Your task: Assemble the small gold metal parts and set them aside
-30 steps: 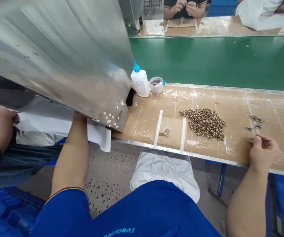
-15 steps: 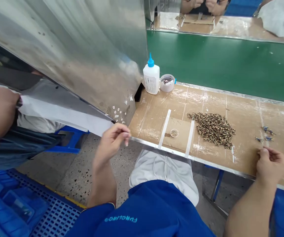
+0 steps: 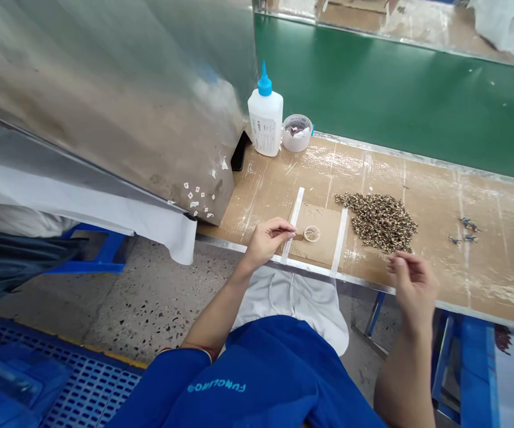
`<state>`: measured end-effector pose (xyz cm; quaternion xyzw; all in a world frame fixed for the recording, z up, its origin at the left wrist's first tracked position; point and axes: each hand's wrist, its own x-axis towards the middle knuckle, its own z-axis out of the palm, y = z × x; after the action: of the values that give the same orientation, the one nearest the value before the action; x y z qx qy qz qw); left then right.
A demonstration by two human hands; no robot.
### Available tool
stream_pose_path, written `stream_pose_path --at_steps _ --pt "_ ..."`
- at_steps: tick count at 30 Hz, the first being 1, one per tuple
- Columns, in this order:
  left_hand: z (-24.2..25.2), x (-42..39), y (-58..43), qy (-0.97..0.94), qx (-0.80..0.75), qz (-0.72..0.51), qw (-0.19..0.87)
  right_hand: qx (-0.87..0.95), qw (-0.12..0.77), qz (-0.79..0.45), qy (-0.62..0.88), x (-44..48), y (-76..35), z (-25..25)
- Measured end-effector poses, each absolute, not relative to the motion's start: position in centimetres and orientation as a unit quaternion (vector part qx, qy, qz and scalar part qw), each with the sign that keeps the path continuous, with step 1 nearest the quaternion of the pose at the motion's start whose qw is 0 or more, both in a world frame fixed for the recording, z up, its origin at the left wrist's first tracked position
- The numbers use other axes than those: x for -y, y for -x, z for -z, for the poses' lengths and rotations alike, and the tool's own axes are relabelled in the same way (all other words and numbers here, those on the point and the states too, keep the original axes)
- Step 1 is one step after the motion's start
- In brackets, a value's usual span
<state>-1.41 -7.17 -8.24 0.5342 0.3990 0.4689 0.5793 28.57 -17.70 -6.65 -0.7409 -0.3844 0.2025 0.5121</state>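
Open surface point(image 3: 435, 196) stretches right of the parts pile point(image 3: 379, 220). The left hand point(image 3: 266, 241) has its fingers pinched narrow at the tape strip point(image 3: 293, 214). The right hand point(image 3: 411, 282) has its fingers pinched at the pile's near edge.

Colours: white plastic glue bottle point(image 3: 265, 122) with blue nozzle cap. Green conveyor belt point(image 3: 395, 95). Brown cardboard bench top point(image 3: 417, 178), white tape strips point(image 3: 298, 202). Speckled gold-and-dark heap of small parts point(image 3: 379, 221). Blue shirt point(image 3: 275, 380), light lettering.

A factory assembly line: a long cardboard-covered bench point(image 3: 417, 178) beside a green conveyor belt point(image 3: 395, 95) (steel-edged), heaped small brass-coloured metal parts point(image 3: 379, 220).
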Motion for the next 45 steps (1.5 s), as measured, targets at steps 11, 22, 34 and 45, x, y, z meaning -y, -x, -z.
stream_pose_path --at_steps 11,22,34,45 --pt "9.9 7.3 2.0 -0.538 -0.365 -0.484 0.586 0.502 0.479 -0.397 0.601 10.9 -19.8 8.3" --pt "9.6 7.8 2.1 -0.593 -0.368 -0.487 0.526 0.591 0.465 -0.326 0.573 10.2 -19.2 7.0" --pt "9.0 7.7 2.1 -0.735 -0.330 -0.390 0.447 0.731 0.374 -0.224 0.525 9.3 -19.3 6.2" --pt "8.7 7.9 2.1 -0.716 -0.346 -0.376 0.475 0.735 0.362 -0.234 0.524 9.3 -18.8 6.2"
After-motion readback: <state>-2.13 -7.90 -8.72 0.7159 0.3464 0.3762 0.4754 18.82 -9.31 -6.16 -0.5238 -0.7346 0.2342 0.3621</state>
